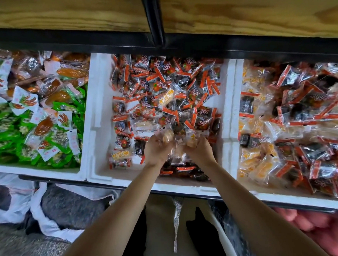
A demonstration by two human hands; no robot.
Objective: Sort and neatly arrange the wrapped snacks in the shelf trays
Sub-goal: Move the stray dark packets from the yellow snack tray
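Wrapped snacks (194,94) fill three white foam trays on one shelf level, and the middle tray (97,144) is where both hands work. Inside the middle tray most of them are orange-and-black packets (160,83), lying in a loose heap without order. Some pale yellow packets (166,97) (clear wrap with yellow print) lie mixed among them, one near the centre of the middle tray and one close to its front left corner. The left hand (155,150) is over the front part of the middle tray, with its fingers curled round a few pale yellow packets. The right hand (199,151) is just beside it, and its fingers also curl round pale yellow packets; how many each hand holds I cannot tell. Left of the middle tray, the left tray (36,171) carries green packets (7,138) and white packets (25,100) with an orange picture. Right of the middle tray, the right tray (235,111) holds pale yellow and orange-and-black packets mixed together. Above the middle tray runs a black metal frame (187,44), and above that a wooden board (72,9). Below the middle tray, to the left, stand white sacks (47,229) with grey content
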